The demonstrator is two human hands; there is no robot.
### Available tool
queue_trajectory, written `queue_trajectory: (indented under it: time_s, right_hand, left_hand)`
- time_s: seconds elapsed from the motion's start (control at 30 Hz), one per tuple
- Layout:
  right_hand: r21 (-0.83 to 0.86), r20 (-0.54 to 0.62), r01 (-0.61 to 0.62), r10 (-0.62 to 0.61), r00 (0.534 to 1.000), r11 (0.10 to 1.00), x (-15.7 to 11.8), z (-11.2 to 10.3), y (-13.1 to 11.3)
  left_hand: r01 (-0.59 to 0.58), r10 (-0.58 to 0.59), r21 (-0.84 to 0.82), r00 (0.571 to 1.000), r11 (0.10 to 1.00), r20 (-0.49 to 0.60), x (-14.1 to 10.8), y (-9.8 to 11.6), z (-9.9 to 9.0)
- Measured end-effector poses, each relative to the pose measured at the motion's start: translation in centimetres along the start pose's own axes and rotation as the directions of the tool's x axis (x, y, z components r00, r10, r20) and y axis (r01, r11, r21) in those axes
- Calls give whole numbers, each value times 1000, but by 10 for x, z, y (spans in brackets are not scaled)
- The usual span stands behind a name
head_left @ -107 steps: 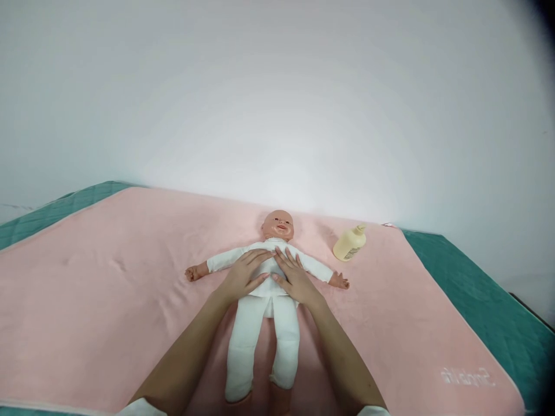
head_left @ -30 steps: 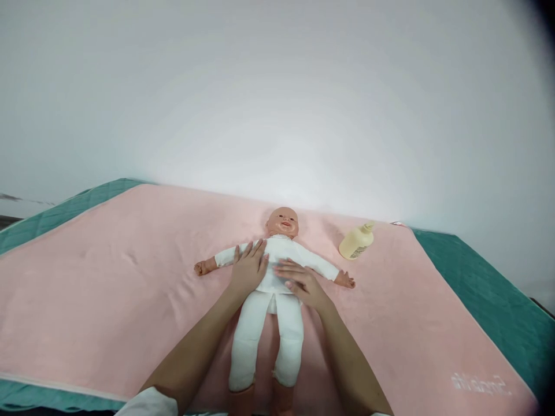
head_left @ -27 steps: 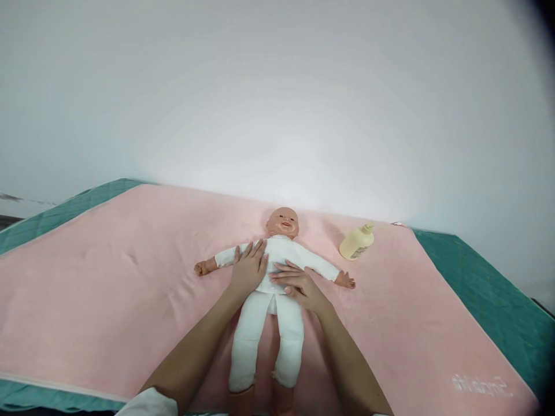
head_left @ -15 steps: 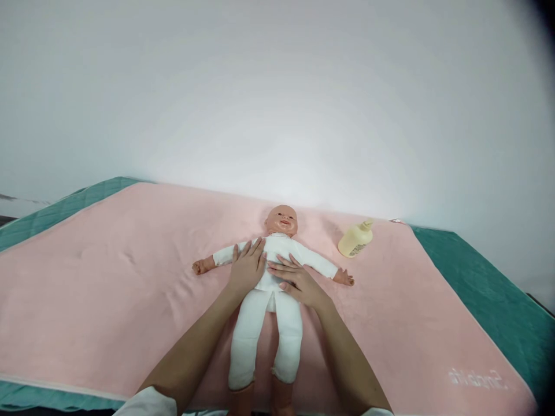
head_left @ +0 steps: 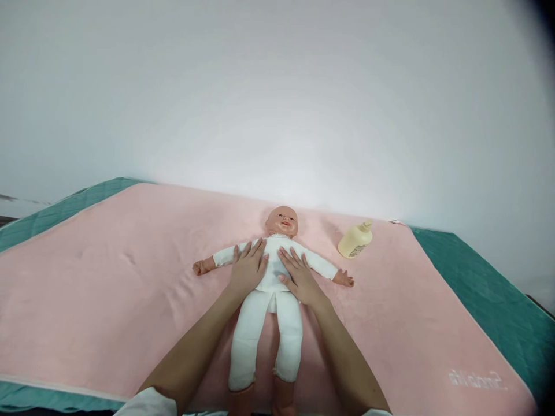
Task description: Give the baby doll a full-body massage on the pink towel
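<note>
A baby doll (head_left: 272,271) with a white cloth body lies face up, its arms spread and its head away from me. My left hand (head_left: 249,268) rests flat on the left side of its chest, fingers apart. On the right side of the chest lies my right hand (head_left: 300,277), its fingers stretched out and pointing up toward the doll's shoulder. Neither hand holds anything. White fabric of the torso shows between the two hands.
Beneath the doll is a pink blanket (head_left: 108,289) over a green quilted cover (head_left: 485,283). A pale yellow pump bottle (head_left: 355,240) lies tilted beyond the doll's right-side hand. A pale wall (head_left: 277,104) rises behind.
My right hand has turned, its fingers swinging from the middle of the doll's chest up and to the right. My left hand has stayed almost in place.
</note>
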State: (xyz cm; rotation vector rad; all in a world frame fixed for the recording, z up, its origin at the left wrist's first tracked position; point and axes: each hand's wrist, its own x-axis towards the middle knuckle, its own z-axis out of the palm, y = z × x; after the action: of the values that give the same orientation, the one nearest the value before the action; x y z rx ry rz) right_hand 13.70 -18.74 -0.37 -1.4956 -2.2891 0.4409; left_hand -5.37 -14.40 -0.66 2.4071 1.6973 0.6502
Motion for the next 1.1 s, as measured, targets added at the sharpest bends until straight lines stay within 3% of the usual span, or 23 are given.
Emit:
queue_trajectory:
  time_s: [0.47, 0.67, 0.73, 0.8, 0.93, 1.0, 1.1]
  right_hand:
    - [20, -85, -240, 241, 967, 971, 2, 7, 3]
    - [-7, -136, -291, 288, 948, 957, 1, 9, 7]
    - [-8, -143, -291, 287, 947, 957, 1, 10, 9]
    - [-4, -148, -290, 286, 947, 957, 1, 11, 10]
    - [0, -137, -292, 289, 948, 957, 1, 10, 10]
    - [1, -131, -293, 291, 948, 956, 1, 9, 9]
    - [6, -134, -295, 293, 947, 955, 1, 8, 7]
  left_hand:
    - [10, -9, -3, 1000, 1000, 19, 0, 1, -2]
    - [-8, 8, -4, 1000, 1000, -6, 0, 0, 0]
    - [-71, 70, -11, 996, 997, -49, 1, -4, -3]
    - [-210, 206, -35, 973, 977, -108, 3, -9, -9]
    - [-511, 499, -188, 859, 839, -112, 1, -13, -20]
    - [-537, 538, -312, 838, 784, -91, -2, -12, -21]
    - [-450, 505, -463, 863, 764, -6, -6, -8, -18]
